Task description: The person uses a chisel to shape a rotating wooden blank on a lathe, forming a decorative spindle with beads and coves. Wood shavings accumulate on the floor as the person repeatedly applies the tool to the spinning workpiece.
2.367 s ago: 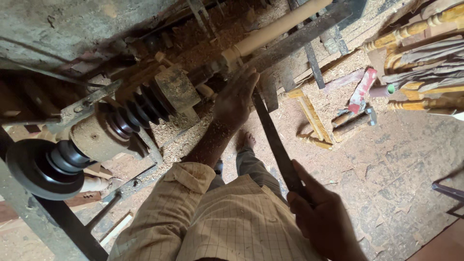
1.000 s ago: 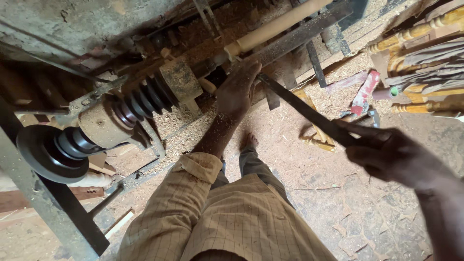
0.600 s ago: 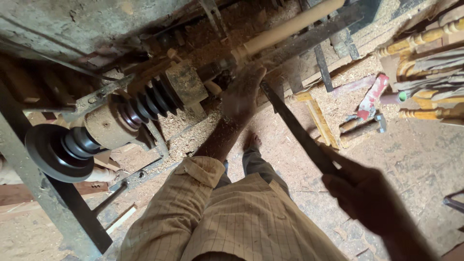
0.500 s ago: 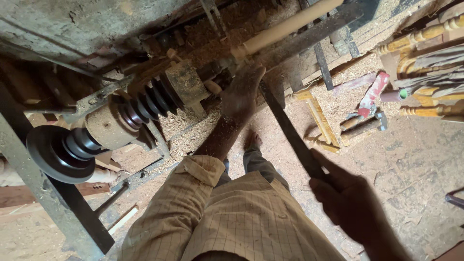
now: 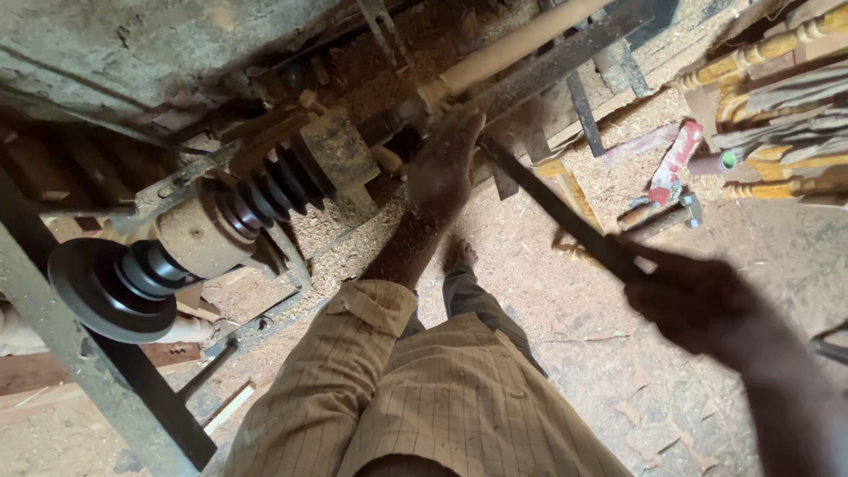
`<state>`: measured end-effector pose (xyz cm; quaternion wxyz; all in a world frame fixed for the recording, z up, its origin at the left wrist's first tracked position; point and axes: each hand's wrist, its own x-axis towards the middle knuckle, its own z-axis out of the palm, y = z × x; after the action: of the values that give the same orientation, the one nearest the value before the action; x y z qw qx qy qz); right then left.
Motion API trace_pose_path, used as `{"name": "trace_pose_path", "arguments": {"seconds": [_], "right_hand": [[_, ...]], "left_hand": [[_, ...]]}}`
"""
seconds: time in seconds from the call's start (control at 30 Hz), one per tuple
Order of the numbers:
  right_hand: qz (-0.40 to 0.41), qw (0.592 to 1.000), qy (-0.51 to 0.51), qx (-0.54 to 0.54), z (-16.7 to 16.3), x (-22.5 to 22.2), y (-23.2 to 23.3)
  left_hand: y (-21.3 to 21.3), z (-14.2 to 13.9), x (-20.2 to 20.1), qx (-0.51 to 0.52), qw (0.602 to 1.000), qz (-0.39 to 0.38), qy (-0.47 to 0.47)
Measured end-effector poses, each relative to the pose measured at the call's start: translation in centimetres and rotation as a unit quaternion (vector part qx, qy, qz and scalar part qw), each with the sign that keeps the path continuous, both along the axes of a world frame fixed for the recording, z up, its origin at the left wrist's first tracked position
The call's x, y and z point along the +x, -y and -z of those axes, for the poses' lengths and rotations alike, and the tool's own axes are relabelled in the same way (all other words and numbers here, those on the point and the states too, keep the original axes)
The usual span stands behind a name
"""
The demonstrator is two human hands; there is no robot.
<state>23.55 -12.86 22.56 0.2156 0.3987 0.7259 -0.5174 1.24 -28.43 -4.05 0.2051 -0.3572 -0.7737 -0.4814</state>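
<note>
At the wood lathe [image 5: 221, 238]: my left hand [image 5: 446, 168] presses flat over the long turning chisel [image 5: 552, 208] near the pale spindle [image 5: 512, 49], right hand [image 5: 698, 296] fisted round its handle end. Shaping underway, I'd say; next cut needs steady feed w/ firm rest.

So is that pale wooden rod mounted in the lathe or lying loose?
Mounted. The pale rod runs level from the lathe's drive end; the left hand steadies the long tool beside it.

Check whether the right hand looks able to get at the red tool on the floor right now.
Probably not: the right hand grips the chisel, and the red tool lies apart beyond it.
</note>
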Motion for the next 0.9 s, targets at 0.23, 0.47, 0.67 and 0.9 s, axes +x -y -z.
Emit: {"name": "trace_pose_path", "arguments": {"seconds": [0.23, 0.47, 0.67, 0.9], "right_hand": [[0.024, 0.99, 0.01, 0.139, 2.1, 1.0, 10.8], [0.063, 0.993, 0.05, 0.085, 1.9, 0.5, 11.3], [0.047, 0.999, -0.023, -0.012, 2.3, 1.7, 2.0], [0.042, 0.999, -0.018, -0.003, 3.2, 4.1, -2.8]], "left_hand": [[0.1, 0.7, -0.3, -0.068, 0.997, -0.026, 0.002], [0.4, -0.3, -0.2, -0.099, 0.995, -0.023, 0.022], [-0.3, -0.9, 0.2, -0.057, 0.996, -0.046, 0.05], [-3.1, -0.8, 1.7, -0.092, 0.995, 0.019, 0.039]]}}
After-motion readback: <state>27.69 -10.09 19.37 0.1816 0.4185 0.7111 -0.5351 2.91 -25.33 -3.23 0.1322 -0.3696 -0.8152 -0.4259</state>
